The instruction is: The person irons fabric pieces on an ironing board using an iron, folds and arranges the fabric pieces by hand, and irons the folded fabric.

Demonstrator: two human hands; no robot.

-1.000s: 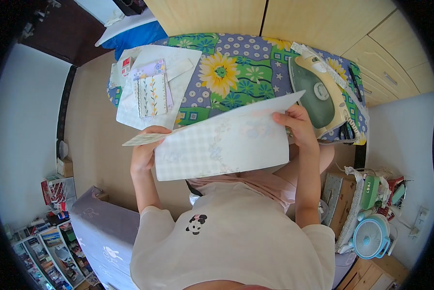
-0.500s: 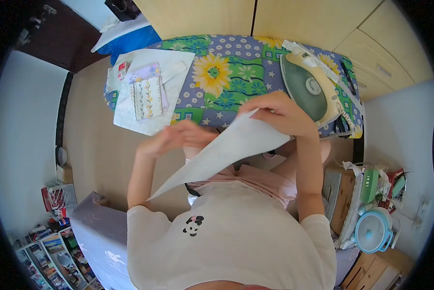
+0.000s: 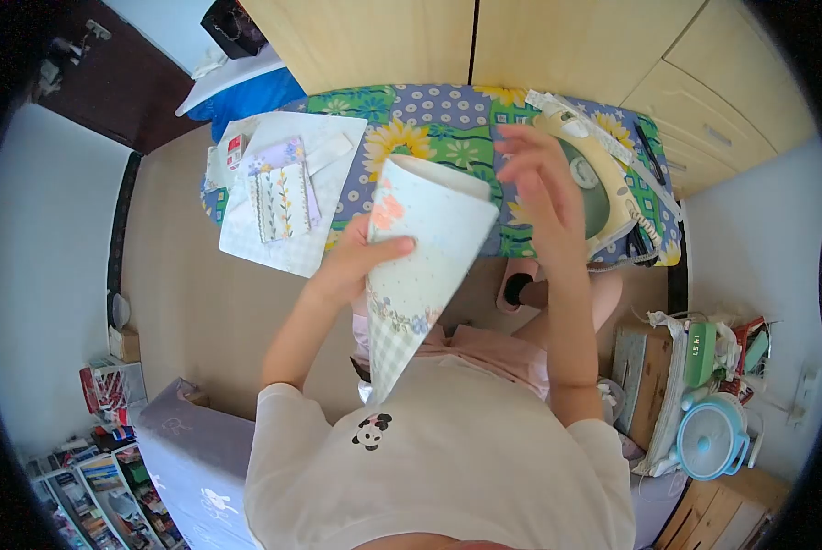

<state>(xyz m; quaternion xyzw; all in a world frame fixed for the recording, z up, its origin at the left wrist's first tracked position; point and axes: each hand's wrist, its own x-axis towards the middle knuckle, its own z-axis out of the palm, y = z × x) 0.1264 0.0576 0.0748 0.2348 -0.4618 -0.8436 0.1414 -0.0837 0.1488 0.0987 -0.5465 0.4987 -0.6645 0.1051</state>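
Observation:
A floral sheet [image 3: 420,252], rolled into a cone with its point down, hangs in front of my body. My left hand [image 3: 351,257] grips its left side, thumb across the printed face. To the right of the cone, my right hand [image 3: 544,183] is raised with fingers apart, touching nothing, in front of the iron [image 3: 590,183]. Under both lies the patterned ironing board [image 3: 466,115]. On its left part rests a white sheet [image 3: 246,206] with a leaf-patterned card [image 3: 283,202], a purple flowered piece [image 3: 287,151] and a small red-and-white box [image 3: 236,147].
Pale cabinets [image 3: 365,41] rise behind the board. At the right are a small blue fan [image 3: 709,435], a green clock [image 3: 700,355] and a wooden crate [image 3: 642,380]. A covered purple surface [image 3: 196,440] and shelves [image 3: 109,486] are at the lower left.
The sheet has gone from held wide between both hands to a cone gripped by my left hand. My right hand has let go and opened, moving up beside the iron.

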